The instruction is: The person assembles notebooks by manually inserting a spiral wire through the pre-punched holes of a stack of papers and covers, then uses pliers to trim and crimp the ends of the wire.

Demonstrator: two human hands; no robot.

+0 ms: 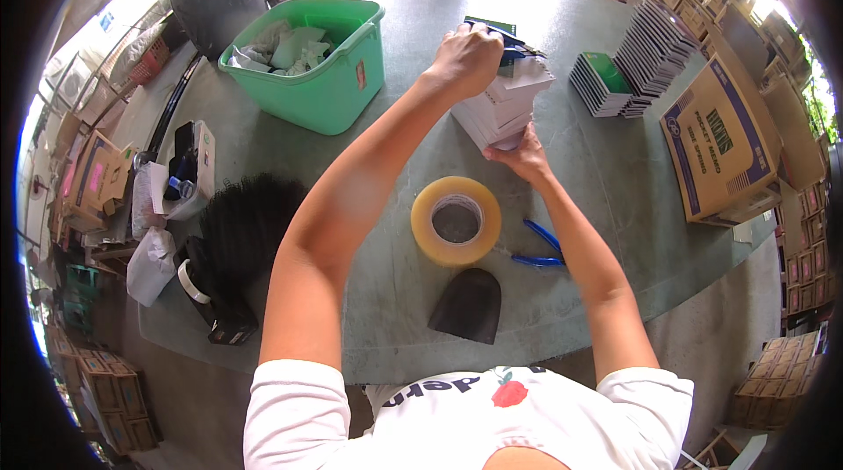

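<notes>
Near the far middle of the table stands a leaning stack of white thin boxes (502, 112). My left hand (468, 59) is closed over its top, gripping a dark blue, narrow tool with a pointed end (523, 52); its exact kind is partly hidden by the fingers. Something green shows just behind that hand. Low on the stack's near right side, my right hand (525, 156) presses with its fingers curled around the lower edge. Closer to me lie a big roll of yellowish tape (423, 222) and a pair of blue handles (546, 246) partly beside my right forearm.
A green plastic bin (327, 99) with crumpled wrappings stands at the far left. Stacked thin boxes (654, 53) and an open cardboard carton (722, 141) are on the right. A black rounded flat piece (470, 305) lies near me. Left are a black bristly thing (250, 224) and a white tray (200, 173).
</notes>
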